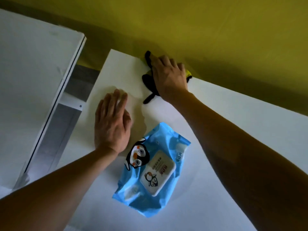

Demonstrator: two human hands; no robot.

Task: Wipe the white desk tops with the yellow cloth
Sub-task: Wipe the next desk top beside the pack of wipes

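At the far edge: right hand (pixel 168 75) lies flat, fingers straight, pressing the yellow cloth (pixel 188 73) against the yellow wall (pixel 216 30)
Table: white table (pixel 233 122) meets the wall; a second white desk top (pixel 30 72) stands left, apart
Left hand (pixel 112 124): released, palm flat on the table
Near it: blue wet-wipes pack (pixel 155 167)
Hidden: cloth mostly covered; its dark parts poke out

cloth (pixel 150 80) at desk top (pixel 233 122) far edge; wipes pack (pixel 150 170) nearer; second desk (pixel 33 80) left
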